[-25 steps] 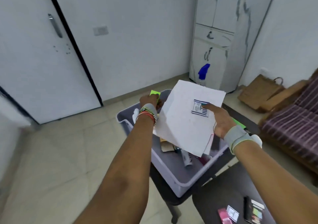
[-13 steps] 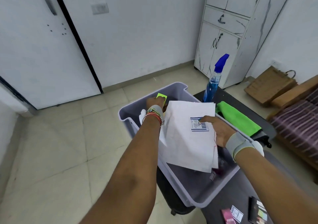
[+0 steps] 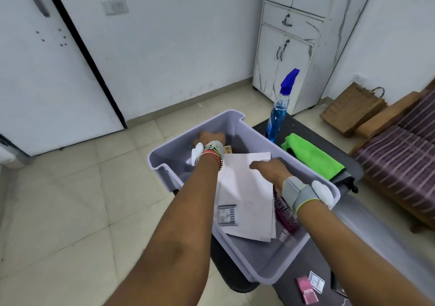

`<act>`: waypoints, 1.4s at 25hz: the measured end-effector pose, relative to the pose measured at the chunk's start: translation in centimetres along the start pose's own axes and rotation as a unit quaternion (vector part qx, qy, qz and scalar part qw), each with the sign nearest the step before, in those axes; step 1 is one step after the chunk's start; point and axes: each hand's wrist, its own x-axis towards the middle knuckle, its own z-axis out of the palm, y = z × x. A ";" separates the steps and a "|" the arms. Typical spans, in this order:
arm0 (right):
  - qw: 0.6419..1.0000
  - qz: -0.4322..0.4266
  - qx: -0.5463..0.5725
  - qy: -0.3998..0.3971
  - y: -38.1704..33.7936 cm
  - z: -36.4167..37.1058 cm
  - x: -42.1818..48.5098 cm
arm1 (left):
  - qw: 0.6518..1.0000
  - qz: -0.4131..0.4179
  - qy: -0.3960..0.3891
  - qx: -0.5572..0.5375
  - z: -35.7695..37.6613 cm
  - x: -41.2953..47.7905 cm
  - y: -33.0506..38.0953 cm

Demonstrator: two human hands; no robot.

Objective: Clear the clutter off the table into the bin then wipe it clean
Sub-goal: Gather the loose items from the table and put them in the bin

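A lilac plastic bin point(image 3: 164, 164) stands on the left end of the dark table point(image 3: 367, 230). Both my hands are inside it. My left hand point(image 3: 211, 138) reaches down at the far end, its fingers hidden below the knuckles. My right hand point(image 3: 270, 170) rests palm down, fingers spread, on a white sheet of paper point(image 3: 244, 202) that lies flat in the bin with a striped label at its near end. A magenta item point(image 3: 284, 214) lies beside the paper. A blue spray bottle point(image 3: 277, 115) and a green cloth point(image 3: 313, 157) sit on the table beyond the bin.
Near the table's front edge lie a pink item point(image 3: 306, 291), a striped label point(image 3: 316, 282) and a dark card point(image 3: 339, 287). A striped sofa point(image 3: 400, 162) is at the right, a white cabinet point(image 3: 294, 35) and a brown paper bag point(image 3: 350, 108) behind. Tiled floor lies to the left.
The white paper has gone from held up over the bin to lying flat inside it. Both hands moved down into the bin. The green note in my left hand is no longer visible.
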 end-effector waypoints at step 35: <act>0.866 0.066 0.336 0.365 26.6 -26.1 -21.6 | 0.898 0.207 -0.389 0.011 27.4 -37.3 -5.7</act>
